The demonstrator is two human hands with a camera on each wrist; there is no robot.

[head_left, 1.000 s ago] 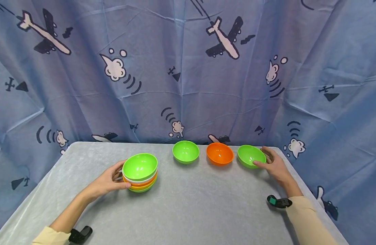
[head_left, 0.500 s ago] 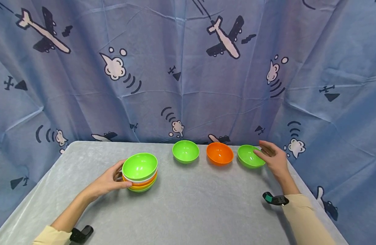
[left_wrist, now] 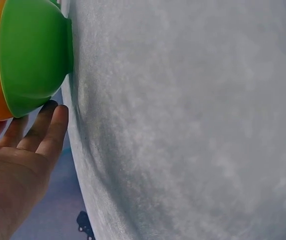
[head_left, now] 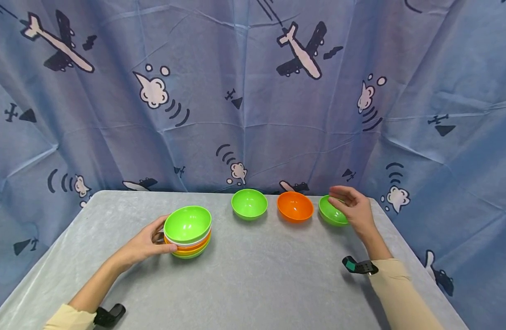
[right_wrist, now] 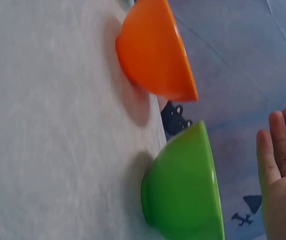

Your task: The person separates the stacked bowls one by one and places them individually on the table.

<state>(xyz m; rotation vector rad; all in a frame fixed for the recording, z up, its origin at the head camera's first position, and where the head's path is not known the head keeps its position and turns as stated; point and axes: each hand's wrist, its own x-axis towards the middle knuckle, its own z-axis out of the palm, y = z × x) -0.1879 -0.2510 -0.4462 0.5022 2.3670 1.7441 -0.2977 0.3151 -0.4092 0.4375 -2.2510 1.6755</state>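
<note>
In the head view a stack of bowls (head_left: pixel 188 231) stands at the left of the table, a light-green bowl on top, white and orange ones between, green at the bottom. My left hand (head_left: pixel 147 243) rests against its left side, thumb in front and fingers behind; the left wrist view shows those fingers (left_wrist: pixel 42 131) nearly straight at the bowls' side. My right hand (head_left: pixel 353 208) holds nothing, its fingers loosely bent. It hovers over the right part of a green bowl (head_left: pixel 330 214) at the far right, hiding some of its rim.
Left of that bowl, along the far table edge, stand an orange bowl (head_left: pixel 295 207) and another green bowl (head_left: pixel 249 205), all upright and apart. A pale cloth covers the table (head_left: pixel 253 279). Behind it hangs a blue curtain (head_left: pixel 203 91) printed with planes.
My right hand has come off the right green bowl's rim, risen and moved left above it. My left hand and the stack have stayed where they were.
</note>
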